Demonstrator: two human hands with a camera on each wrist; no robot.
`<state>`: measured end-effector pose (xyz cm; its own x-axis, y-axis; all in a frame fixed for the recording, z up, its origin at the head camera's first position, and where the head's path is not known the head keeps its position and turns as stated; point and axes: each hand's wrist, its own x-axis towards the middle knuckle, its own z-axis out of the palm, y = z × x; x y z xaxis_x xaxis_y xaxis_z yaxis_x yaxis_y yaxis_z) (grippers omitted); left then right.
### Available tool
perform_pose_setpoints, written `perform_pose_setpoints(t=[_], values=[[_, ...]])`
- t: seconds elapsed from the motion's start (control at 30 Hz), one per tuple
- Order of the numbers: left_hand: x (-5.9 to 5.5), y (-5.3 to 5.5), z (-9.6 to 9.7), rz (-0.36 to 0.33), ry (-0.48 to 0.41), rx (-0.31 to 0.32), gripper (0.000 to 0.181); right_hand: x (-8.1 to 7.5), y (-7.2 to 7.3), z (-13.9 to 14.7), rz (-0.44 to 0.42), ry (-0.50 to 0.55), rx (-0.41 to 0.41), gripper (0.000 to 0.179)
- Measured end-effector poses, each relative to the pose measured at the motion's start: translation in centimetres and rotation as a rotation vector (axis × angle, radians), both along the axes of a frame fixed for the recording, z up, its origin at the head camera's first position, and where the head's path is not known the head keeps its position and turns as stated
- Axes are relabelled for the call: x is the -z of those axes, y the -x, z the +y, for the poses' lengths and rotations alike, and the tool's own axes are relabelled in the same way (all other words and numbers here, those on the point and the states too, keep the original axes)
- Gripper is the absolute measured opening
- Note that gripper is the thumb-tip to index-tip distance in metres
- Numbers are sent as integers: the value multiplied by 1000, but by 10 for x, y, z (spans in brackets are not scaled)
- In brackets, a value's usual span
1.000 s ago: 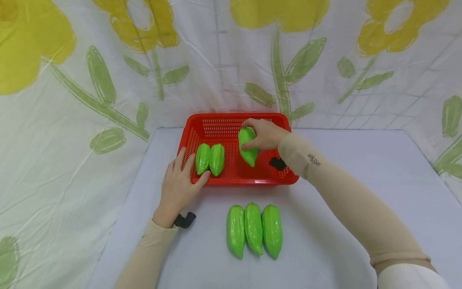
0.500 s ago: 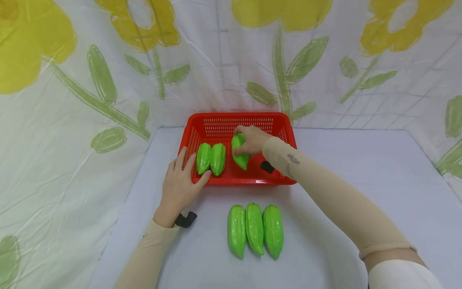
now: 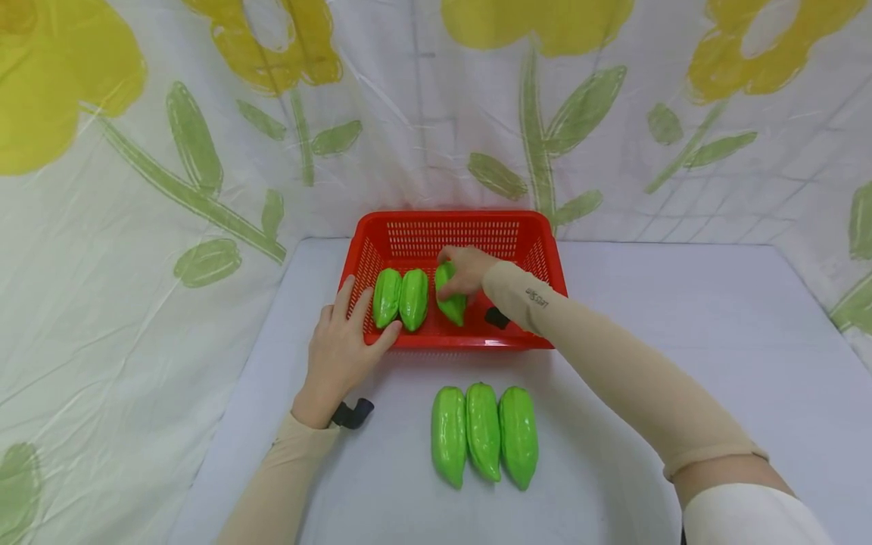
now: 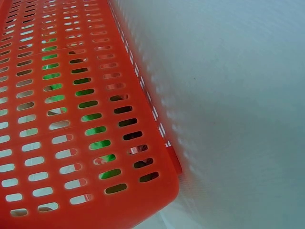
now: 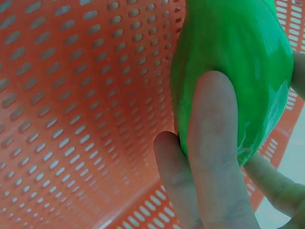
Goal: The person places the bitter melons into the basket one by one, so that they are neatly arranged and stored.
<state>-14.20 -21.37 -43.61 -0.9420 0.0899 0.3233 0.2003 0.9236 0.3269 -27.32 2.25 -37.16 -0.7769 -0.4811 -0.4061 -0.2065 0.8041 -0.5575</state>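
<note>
In the head view my right hand [image 3: 467, 271] holds a glossy green bitter melon [image 3: 450, 303] low inside the red plastic basket [image 3: 470, 343], its tapered tip toward me. The right wrist view shows fingers and thumb around this bitter melon [image 5: 233, 62]. Two ridged bitter melons [image 3: 387, 298] lie side by side in the basket's left half. My left hand [image 3: 341, 352] rests with spread fingers over the basket's front left corner, thumb at the front rim. Several green patches show through the slotted basket wall [image 4: 76, 157] in the left wrist view, where the left hand is out of sight.
Three more bitter melons [image 3: 483, 435] lie in a row on the white table [image 3: 599, 424] in front of the basket. Behind the basket hangs a flower-printed curtain [image 3: 436, 136]. Black wrist camera mounts [image 3: 353, 414] show at both wrists.
My right hand has moved left and down into the basket with the bitter melon, bringing it nearer to the two lying there. The left hand has stayed at the corner.
</note>
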Motion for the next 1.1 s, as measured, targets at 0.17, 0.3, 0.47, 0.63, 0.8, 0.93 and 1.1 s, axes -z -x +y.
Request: perform_pose_setpoints(t=[0.17,0.3,0.47,0.63,0.8,0.93,1.1], values=[[0,0,0,8,1,1,81,6,2,-7,-33,3,2,75],[-1,0,0,8,2,0,81,11,1,-11,9,-53,-26,75],[-1,0,1,3,4,-4,80,16,-1,-15,34,-84,-12,74],[-1,0,1,-2,3,-7,80,19,-2,-18,46,-80,6,74],[-2,0,1,-7,4,-9,79,18,-4,-21,55,-99,13,76],[-2,0,1,-7,5,-9,78,18,-4,-22,46,-101,26,78],[-2,-1,1,-9,10,-7,78,19,-4,-20,38,-98,41,80]])
